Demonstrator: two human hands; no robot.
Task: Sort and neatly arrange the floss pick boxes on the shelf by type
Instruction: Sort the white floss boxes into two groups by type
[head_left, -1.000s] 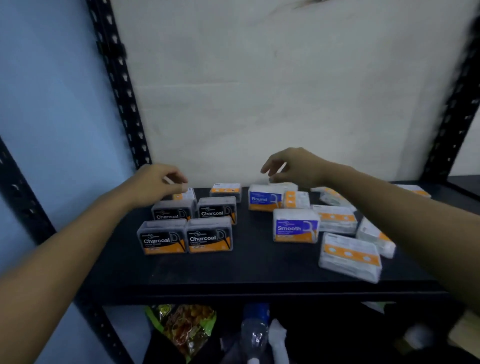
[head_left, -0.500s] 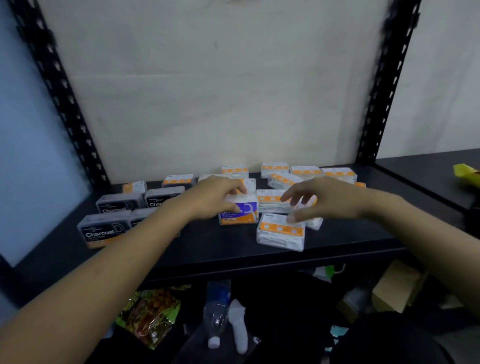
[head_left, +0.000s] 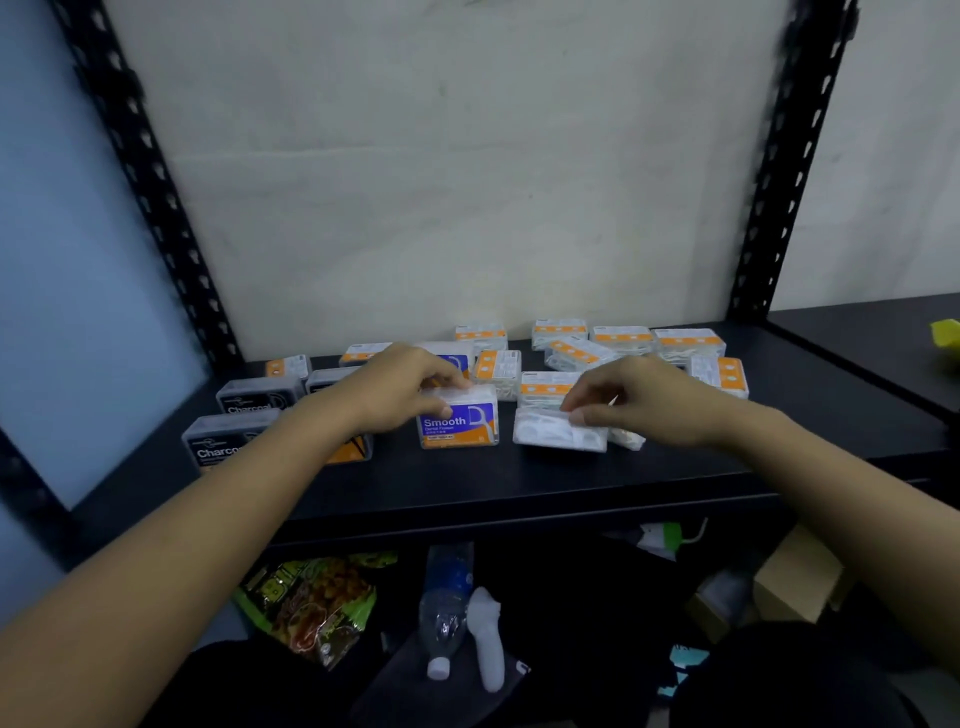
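On the black shelf (head_left: 519, 483) my left hand (head_left: 400, 387) grips the top of an upright purple and orange "Smooth" box (head_left: 460, 423). To its right, my right hand (head_left: 634, 397) pinches the upper edge of a clear white box (head_left: 558, 431) that is tilted with its plain side toward me. Several dark "Charcoal" boxes (head_left: 228, 441) stand in rows at the left, partly hidden by my left forearm. Several white boxes with orange labels (head_left: 623, 338) lie scattered at the back right.
Black perforated uprights (head_left: 150, 192) frame the shelf on both sides, with a white wall behind. A second dark shelf with a yellow object (head_left: 945, 332) adjoins at the right. Below lie a snack bag (head_left: 317, 608), a plastic bottle (head_left: 447, 608) and cardboard boxes (head_left: 789, 577).
Both hands came forward from the back rows. My left hand took hold of the Smooth box; my right hand tipped the front white box up, so its orange label no longer shows.
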